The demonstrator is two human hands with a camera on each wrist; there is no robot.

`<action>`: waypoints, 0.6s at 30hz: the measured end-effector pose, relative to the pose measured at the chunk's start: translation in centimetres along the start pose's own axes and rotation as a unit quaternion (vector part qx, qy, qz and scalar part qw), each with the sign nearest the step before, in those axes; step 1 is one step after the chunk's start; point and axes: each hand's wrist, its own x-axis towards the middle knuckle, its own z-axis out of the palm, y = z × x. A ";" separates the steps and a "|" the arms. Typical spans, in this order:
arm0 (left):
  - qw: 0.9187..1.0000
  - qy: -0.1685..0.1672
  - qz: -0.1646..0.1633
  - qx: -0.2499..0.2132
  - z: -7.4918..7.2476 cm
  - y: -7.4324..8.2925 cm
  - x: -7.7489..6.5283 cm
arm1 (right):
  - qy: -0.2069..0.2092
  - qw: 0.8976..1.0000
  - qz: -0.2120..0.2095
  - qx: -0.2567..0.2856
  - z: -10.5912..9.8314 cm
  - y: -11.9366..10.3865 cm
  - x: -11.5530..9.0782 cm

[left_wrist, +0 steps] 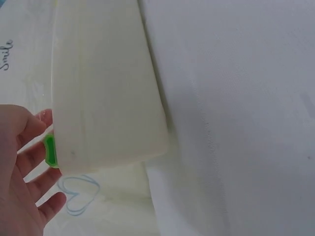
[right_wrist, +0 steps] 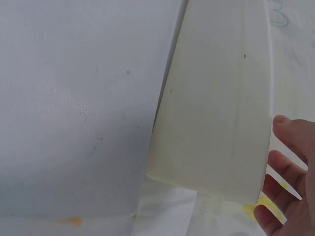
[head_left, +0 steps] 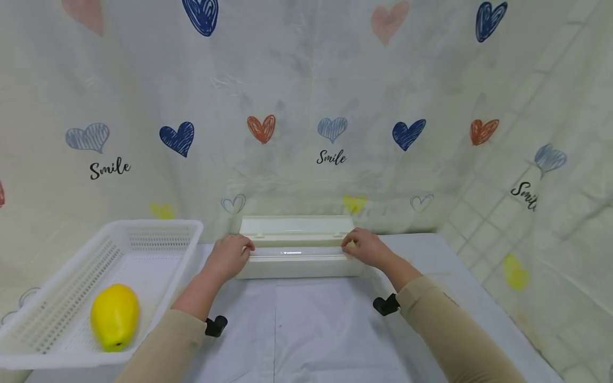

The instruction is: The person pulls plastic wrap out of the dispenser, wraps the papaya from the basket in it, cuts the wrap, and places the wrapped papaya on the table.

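Observation:
A long white cling film dispenser (head_left: 299, 267) stands at the back of the table, its lid (head_left: 297, 224) tipped up behind. A glossy strip of clear cling film (head_left: 297, 251) lies along its top opening. At the left end my left hand (head_left: 229, 256) pinches the film's edge between thumb and forefinger. My right hand (head_left: 367, 247) pinches it at the right end; in the right wrist view the forefinger is hidden. In the left wrist view a green end piece (left_wrist: 50, 151) sits by the dispenser's end, beside my loosely bent other fingers.
To the left stands a white perforated plastic basket (head_left: 184, 266) with a yellow mango-like fruit (head_left: 115, 317) in it. A white cloth (head_left: 306, 330) covers the table. Behind hangs a sheet (head_left: 287, 69) printed with hearts and "Smile".

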 end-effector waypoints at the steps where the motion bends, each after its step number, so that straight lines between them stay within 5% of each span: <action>1: 1.000 -0.004 -0.004 -0.001 0.0 0.0 0.0 | 0.003 1.000 0.000 0.001 0.0 0.0 0.1; 13: 0.998 0.005 -0.054 -0.009 -0.4 0.6 0.3 | 0.036 0.999 0.016 0.028 -0.4 -0.2 -0.1; 18: 0.992 -0.004 -0.103 -0.071 -0.9 0.7 0.2 | 0.058 0.997 0.021 0.048 -0.2 -0.1 -0.2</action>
